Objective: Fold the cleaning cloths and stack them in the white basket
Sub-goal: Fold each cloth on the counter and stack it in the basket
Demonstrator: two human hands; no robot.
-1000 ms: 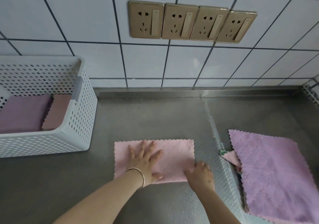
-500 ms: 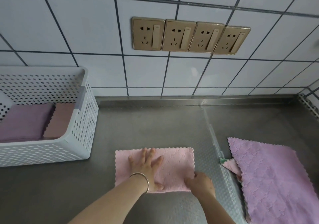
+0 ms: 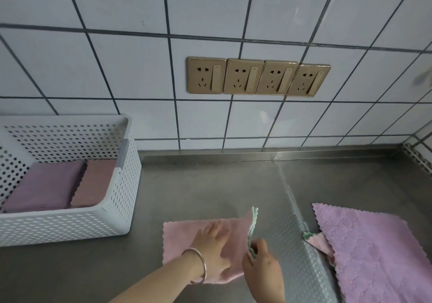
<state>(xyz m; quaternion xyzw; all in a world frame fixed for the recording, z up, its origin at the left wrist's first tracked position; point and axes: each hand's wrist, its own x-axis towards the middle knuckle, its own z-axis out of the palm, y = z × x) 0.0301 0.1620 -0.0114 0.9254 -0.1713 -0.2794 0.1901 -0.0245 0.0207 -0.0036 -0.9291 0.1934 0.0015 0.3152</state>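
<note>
A pink cloth, folded once, lies on the steel counter in front of me. My left hand, with a bangle at the wrist, presses flat on its middle. My right hand pinches the cloth's right edge and has it lifted off the counter, so the green underside shows. At the left stands the white perforated basket, holding a folded purple cloth and a folded pink cloth side by side. A pile of unfolded cloths with a purple one on top lies at the right.
A raised seam runs across the steel counter between the pink cloth and the pile. Behind is a tiled wall with a row of gold sockets. A perforated rack edge shows at the far right.
My right hand has pinched the pink cloth's right edge and raised it toward the left. My left hand stays pressed on the cloth. The view has tilted upward.
</note>
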